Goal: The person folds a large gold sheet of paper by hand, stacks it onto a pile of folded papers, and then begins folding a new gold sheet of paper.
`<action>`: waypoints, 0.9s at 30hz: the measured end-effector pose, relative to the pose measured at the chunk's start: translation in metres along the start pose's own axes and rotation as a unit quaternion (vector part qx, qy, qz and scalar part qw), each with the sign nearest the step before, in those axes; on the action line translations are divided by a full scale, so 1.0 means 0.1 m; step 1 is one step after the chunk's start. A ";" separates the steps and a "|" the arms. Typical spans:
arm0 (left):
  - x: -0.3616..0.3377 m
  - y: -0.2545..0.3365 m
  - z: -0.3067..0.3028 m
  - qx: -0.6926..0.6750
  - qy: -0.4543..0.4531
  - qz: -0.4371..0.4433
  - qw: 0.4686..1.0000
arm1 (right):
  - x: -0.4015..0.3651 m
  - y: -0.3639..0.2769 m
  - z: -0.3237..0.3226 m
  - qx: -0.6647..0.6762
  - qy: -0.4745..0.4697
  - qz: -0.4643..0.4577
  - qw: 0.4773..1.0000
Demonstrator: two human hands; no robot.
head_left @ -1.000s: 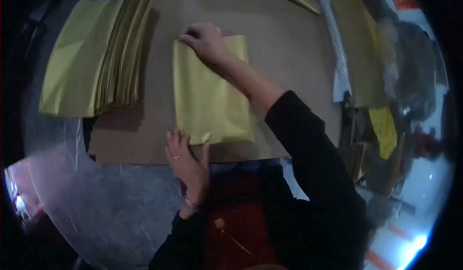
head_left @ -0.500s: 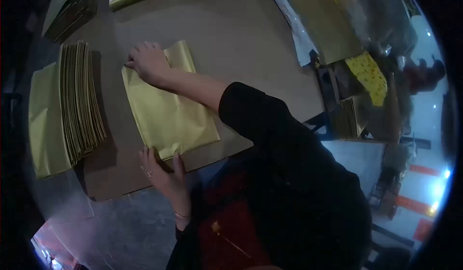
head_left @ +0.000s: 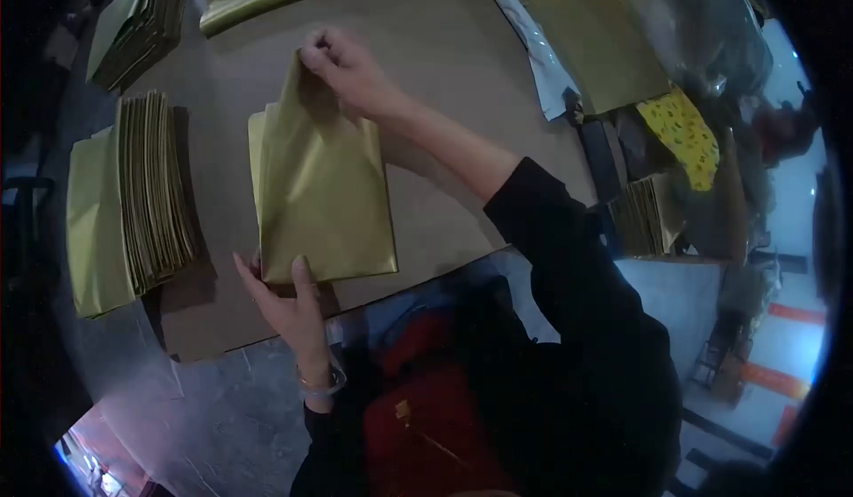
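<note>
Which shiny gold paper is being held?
The single gold sheet in the middle: the right hand pinches its top, the left hand grips its bottom edge. The big stack beside it lies untouched.

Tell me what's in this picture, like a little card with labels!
Right hand: pinches the top edge of the shiny gold folded paper sheet
Left hand: holds the sheet's bottom edge, thumb on top
Surface: brown cardboard tabletop
Left of the sheet: stack of gold folded sheets, apart from it
Far left corner: second gold stack
</note>
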State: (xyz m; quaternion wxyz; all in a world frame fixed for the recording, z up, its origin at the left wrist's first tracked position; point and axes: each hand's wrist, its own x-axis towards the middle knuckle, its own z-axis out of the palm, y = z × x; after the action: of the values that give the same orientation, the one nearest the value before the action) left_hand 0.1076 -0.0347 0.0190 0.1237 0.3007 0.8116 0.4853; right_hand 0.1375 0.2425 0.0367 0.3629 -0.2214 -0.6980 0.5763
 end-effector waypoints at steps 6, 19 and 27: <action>0.00 0.48 0.05 -0.266 0.044 -0.051 0.962 | -0.11 -0.40 -0.59 0.164 0.024 -0.115 0.979; -0.60 0.59 0.15 -0.063 -0.286 0.472 0.832 | -2.19 -0.01 -2.03 -0.018 0.041 -0.112 0.993; -0.95 0.19 0.27 0.100 -0.360 0.497 0.783 | -3.08 -0.01 -2.17 -0.255 -0.017 0.092 0.962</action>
State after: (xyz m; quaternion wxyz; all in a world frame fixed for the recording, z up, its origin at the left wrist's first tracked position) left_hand 0.2028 -0.0669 0.0135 0.1174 0.8258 0.4905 0.2524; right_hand 0.4991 0.1577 -0.0236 0.2279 -0.3604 -0.8041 0.4143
